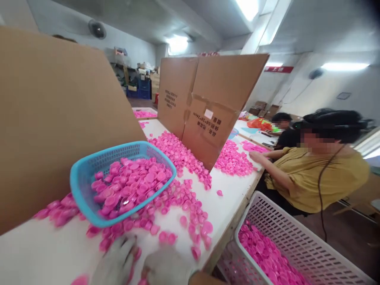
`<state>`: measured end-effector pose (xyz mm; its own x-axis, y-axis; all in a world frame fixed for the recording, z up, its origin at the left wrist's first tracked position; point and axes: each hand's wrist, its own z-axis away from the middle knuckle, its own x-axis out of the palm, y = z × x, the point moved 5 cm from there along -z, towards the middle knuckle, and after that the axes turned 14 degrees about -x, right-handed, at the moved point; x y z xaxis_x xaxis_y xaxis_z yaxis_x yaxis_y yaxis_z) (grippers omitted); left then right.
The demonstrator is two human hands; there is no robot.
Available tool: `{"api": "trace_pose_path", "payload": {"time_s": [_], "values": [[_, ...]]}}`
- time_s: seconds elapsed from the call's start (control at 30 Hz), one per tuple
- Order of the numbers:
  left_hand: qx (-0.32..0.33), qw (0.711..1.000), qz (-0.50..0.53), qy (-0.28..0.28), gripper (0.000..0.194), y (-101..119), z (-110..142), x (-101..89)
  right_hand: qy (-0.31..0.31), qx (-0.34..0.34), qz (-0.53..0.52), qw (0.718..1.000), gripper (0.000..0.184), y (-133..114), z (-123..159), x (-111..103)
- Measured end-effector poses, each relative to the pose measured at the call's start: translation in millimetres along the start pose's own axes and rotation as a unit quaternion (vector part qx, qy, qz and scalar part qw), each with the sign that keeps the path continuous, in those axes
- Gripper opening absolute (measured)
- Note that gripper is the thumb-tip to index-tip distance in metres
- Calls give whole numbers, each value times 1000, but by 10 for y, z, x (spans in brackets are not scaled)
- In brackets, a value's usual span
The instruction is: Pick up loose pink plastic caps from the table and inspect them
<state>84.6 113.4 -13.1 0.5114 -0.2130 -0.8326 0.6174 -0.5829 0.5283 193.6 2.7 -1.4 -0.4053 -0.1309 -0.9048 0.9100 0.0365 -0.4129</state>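
Both gloved hands are hovering low over the worktop (32, 253), the left (114, 261) and the right (168, 265) blurring near the bottom edge, with pink pieces showing beside their fingers; whether either is gripping one is unclear. A blue basket (77, 198) is sitting just beyond them, holding a heap of pieces (135, 184), while more are spilling around it and toward a cardboard divider (212, 97). A cardboard panel (56, 122) is rising at left. Below the worktop's right edge, a white crate (299, 227) is carrying more pieces. Past it, a person in yellow (323, 178) is reaching toward another pile (234, 160).
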Motion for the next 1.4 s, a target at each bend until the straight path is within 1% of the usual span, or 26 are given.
{"api": "trace_pose_path", "payload": {"time_s": [0.03, 0.07, 0.13, 0.17, 0.2, 0.27, 0.37, 0.43, 0.5, 0.57, 0.63, 0.7, 0.77, 0.83, 0.87, 0.93, 1.03, 1.1, 1.13, 1.17, 1.2, 1.23, 1.27, 1.3, 1.33, 1.4], "values": [[-12, 1000, 2, 15, 30, 53, 66, -93, -5, 2, -9, 1000, 18, -8, 30, 17], [-8, 1000, 6, 22, 28, 125, 153, -177, -5, 1, -17, 1000, 14, -9, 70, 9], [25, 1000, 6, -3, 26, 299, 373, -269, 68, 31, -20, 997, 10, 66, 180, -129], [45, 999, -2, -26, 25, 391, 497, -275, 77, 32, -26, 996, 14, 114, 229, -187], [62, 997, -14, -54, 24, 480, 623, -254, 84, 28, -33, 996, 17, 167, 270, -243], [84, 990, -48, -105, 21, 635, 848, -158, 117, 15, -38, 992, 20, 273, 331, -351], [94, 980, -98, -144, 19, 795, 1036, 6, 129, -14, -2, 992, 23, 331, 345, -391], [95, 976, -116, -156, 17, 843, 1054, 73, 113, -33, 44, 992, 22, 298, 301, -351], [88, 978, -112, -155, 16, 842, 1022, 76, 87, -39, 95, 991, 18, 259, 230, -292], [70, 983, -92, -141, 17, 799, 980, 24, 56, -36, 132, 989, 14, 239, 159, -245], [48, 988, -75, -127, 20, 741, 962, -52, 39, -34, 138, 989, 14, 233, 123, -235], [47, 988, -74, -130, 22, 723, 980, -102, 49, -35, 94, 994, 16, 232, 133, -263], [71, 981, -92, -155, 22, 773, 1021, -96, 52, -30, -8, 998, 20, 242, 175, -274], [104, 970, -122, -180, 23, 870, 1055, -41, 26, -18, -110, 993, 21, 257, 217, -230], [114, 966, -140, -187, 23, 920, 1058, -4, 8, -10, -142, 990, 21, 266, 230, -193], [117, 959, -172, -194, 25, 1002, 1037, 80, -17, 4, -164, 986, 20, 292, 229, -127], [99, 957, -182, -204, 24, 1047, 998, 189, -7, 31, -155, 987, 18, 349, 200, -110], [67, 965, -134, -215, 25, 1016, 1003, 209, 13, 51, -141, 989, 16, 377, 216, -169], [32, 972, -85, -217, 24, 974, 1009, 189, 23, 52, -138, 989, 15, 373, 242, -214], [-20, 976, -24, -214, 23, 911, 1017, 148, 30, 43, -142, 989, 15, 349, 280, -260], [-84, 974, 46, -208, 21, 829, 1029, 90, 32, 23, -151, 988, 16, 304, 326, -300], [-156, 960, 119, -201, 18, 735, 1049, 24, 29, -2, -164, 986, 17, 238, 379, -329], [-228, 934, 191, -195, 14, 642, 1079, -43, 23, -30, -178, 983, 18, 155, 438, -342], [-293, 900, 261, -192, 10, 564, 1114, -105, 15, -58, -192, 979, 19, 58, 497, -337], [-344, 860, 325, -193, 7, 511, 1152, -158, 11, -81, -204, 975, 21, -47, 555, -315], [-410, 775, 439, -194, 9, 480, 1221, -224, 9, -115, -226, 967, 35, -266, 652, -227]]}}
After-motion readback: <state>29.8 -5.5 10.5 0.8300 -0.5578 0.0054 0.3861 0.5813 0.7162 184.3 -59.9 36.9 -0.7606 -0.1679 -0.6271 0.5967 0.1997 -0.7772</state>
